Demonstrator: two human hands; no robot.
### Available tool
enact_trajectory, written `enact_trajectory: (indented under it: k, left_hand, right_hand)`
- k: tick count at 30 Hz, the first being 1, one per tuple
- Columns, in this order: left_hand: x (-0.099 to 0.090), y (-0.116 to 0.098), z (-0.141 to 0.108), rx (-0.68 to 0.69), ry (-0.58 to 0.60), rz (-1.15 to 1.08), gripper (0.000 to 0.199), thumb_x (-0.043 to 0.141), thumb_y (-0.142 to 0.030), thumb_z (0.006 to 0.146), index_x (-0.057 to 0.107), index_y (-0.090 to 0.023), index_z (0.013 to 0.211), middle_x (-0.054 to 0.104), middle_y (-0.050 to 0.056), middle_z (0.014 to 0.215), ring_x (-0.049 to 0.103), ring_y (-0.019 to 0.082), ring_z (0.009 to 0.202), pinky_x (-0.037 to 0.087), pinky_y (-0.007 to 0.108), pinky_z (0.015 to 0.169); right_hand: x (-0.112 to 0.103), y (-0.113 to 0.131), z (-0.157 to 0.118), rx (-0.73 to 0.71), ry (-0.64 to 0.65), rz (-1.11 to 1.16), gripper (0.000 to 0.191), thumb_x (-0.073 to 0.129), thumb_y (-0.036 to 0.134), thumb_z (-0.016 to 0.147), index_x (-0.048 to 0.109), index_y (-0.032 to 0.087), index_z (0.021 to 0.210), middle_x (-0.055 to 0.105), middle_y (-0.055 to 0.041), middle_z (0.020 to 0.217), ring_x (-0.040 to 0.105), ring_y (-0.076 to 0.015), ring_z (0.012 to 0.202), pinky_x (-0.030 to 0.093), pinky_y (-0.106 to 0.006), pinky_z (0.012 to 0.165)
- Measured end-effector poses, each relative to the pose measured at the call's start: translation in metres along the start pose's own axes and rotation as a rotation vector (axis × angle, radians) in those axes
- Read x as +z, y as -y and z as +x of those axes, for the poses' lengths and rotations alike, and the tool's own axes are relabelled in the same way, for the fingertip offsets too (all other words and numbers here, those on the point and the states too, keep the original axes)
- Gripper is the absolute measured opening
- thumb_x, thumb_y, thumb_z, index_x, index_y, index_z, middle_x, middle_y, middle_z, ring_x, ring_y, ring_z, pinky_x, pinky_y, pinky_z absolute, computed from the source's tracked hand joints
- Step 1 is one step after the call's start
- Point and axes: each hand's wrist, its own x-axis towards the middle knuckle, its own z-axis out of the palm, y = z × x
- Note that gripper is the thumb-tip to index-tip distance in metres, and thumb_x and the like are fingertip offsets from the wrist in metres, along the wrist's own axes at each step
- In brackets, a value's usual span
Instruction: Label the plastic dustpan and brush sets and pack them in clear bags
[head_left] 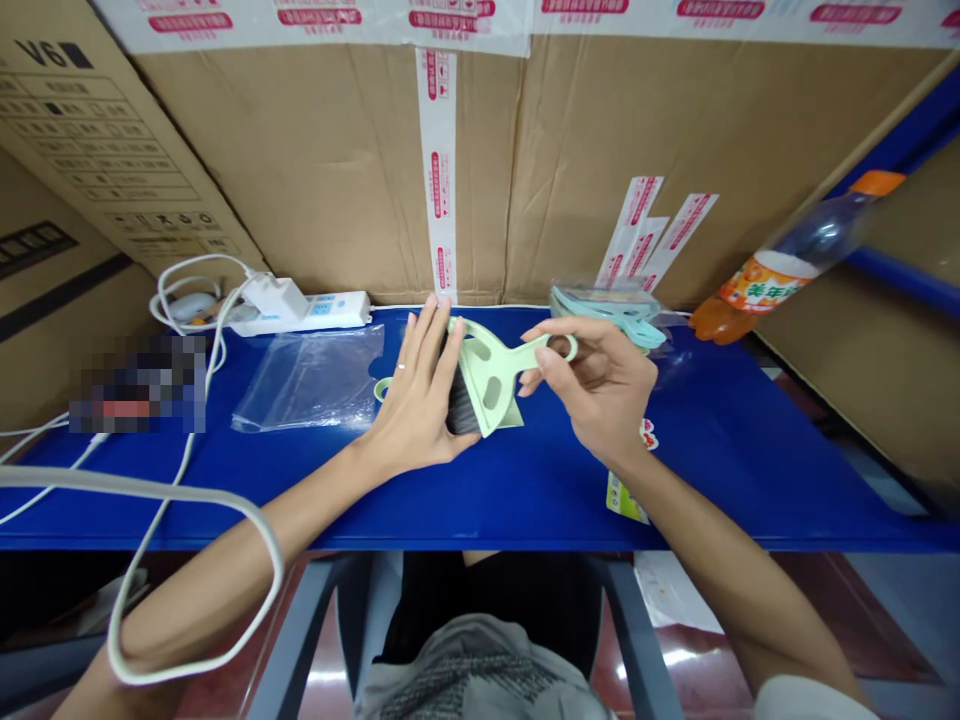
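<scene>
A small light green brush [496, 375] with dark bristles is held over the blue table [450, 500]. My right hand [600, 385] pinches its ring-ended handle between thumb and fingers. My left hand [424, 400], with a ring on one finger, has its fingers extended along the bristle side and over a second light green piece [512, 412]. That piece lies beneath the brush and is mostly hidden; a green loop shows left of my left hand.
Clear plastic bags [315, 380] lie at left, by a white power strip [322, 310] and cables. Packaged teal items [622, 315] and an orange drink bottle [780, 275] stand or lie at right. Cardboard boxes [330, 180] line the back. A white cable [187, 490] crosses above my left forearm.
</scene>
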Motion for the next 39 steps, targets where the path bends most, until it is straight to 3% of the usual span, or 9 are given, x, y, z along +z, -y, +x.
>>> enact_trajectory:
  k: [3,6,9,17,25,29,32,36,39]
  left_hand:
    - [0.000,0.003,-0.001,-0.019,-0.020,0.009,0.135,0.082,-0.063,0.085,-0.006,-0.021,0.178,0.018,0.028,0.181,0.025,0.052,0.165,0.021,0.074,0.131]
    - [0.001,0.005,-0.003,-0.126,-0.051,0.013,0.138,0.086,-0.063,0.079,0.000,-0.019,0.178,0.037,0.030,0.172,0.046,0.051,0.151,0.037,0.070,0.122]
    - [0.006,0.011,-0.007,-0.246,-0.068,0.001,0.135,0.088,-0.049,0.074,0.008,-0.018,0.178,0.055,0.026,0.158,0.060,0.047,0.134,0.049,0.064,0.110]
    - [0.010,0.023,-0.011,-0.414,-0.031,-0.047,0.082,0.068,-0.017,0.066,0.062,-0.016,0.148,0.078,0.013,0.124,0.074,0.032,0.105,0.060,0.046,0.095]
    - [-0.004,0.017,-0.002,-0.681,0.172,0.001,0.054,0.061,-0.007,0.065,0.081,-0.022,0.113,0.078,0.003,0.086,0.074,0.026,0.080,0.050,0.033,0.074]
    - [-0.005,0.022,-0.001,-0.715,0.194,0.000,0.026,0.062,-0.013,0.076,0.081,-0.022,0.092,0.076,0.002,0.078,0.072,0.024,0.076,0.045,0.032,0.071]
    - [-0.006,0.030,0.000,-0.754,0.187,0.017,0.021,0.061,-0.018,0.087,0.081,-0.023,0.088,0.073,0.001,0.070,0.071,0.022,0.070,0.040,0.031,0.068]
    - [-0.009,0.043,0.000,-0.759,0.126,0.099,0.026,0.064,-0.040,0.100,0.082,-0.023,0.090,0.077,0.003,0.075,0.071,0.024,0.073,0.038,0.032,0.066]
    - [-0.012,0.049,0.000,-0.723,0.151,0.131,0.026,0.063,-0.041,0.101,0.081,-0.024,0.093,0.081,0.004,0.087,0.073,0.026,0.081,0.039,0.033,0.066]
  right_hand:
    - [-0.002,0.000,0.000,0.008,0.035,0.046,0.016,0.081,0.037,0.099,0.075,0.029,0.112,0.081,-0.0007,0.106,0.074,-0.0149,0.062,0.069,-0.032,0.056]
    - [-0.003,-0.004,0.002,0.016,0.014,0.063,0.016,0.080,0.039,0.100,0.075,0.030,0.112,0.080,-0.0001,0.104,0.073,-0.0146,0.062,0.067,-0.032,0.054]
    - [-0.004,-0.008,0.004,-0.007,-0.007,0.087,0.016,0.080,0.039,0.100,0.075,0.031,0.113,0.080,0.0001,0.106,0.074,-0.0144,0.062,0.067,-0.032,0.054]
    - [-0.003,-0.012,0.005,0.029,-0.024,0.046,0.019,0.082,0.040,0.097,0.074,0.030,0.111,0.080,0.0003,0.104,0.073,-0.0138,0.061,0.068,-0.031,0.056]
    - [-0.006,-0.022,0.007,0.033,-0.060,0.033,0.019,0.083,0.040,0.097,0.074,0.030,0.111,0.080,0.0005,0.104,0.074,-0.0139,0.061,0.070,-0.031,0.058]
    - [-0.010,-0.026,0.010,0.089,-0.110,0.059,0.025,0.085,0.043,0.095,0.075,0.028,0.113,0.080,0.0005,0.100,0.074,-0.0136,0.060,0.069,-0.030,0.057]
    - [-0.014,-0.031,0.014,0.112,-0.152,0.091,0.028,0.087,0.043,0.093,0.076,0.027,0.113,0.081,0.0005,0.096,0.073,-0.0132,0.058,0.067,-0.029,0.055]
    - [-0.021,-0.033,0.021,0.043,-0.259,0.079,0.026,0.087,0.040,0.093,0.078,0.028,0.114,0.081,0.0007,0.095,0.075,-0.0142,0.060,0.068,-0.030,0.056]
    - [-0.028,-0.032,0.026,-0.052,-0.372,-0.006,0.029,0.086,0.043,0.094,0.078,0.029,0.118,0.082,-0.0003,0.098,0.077,-0.0165,0.064,0.070,-0.033,0.061]
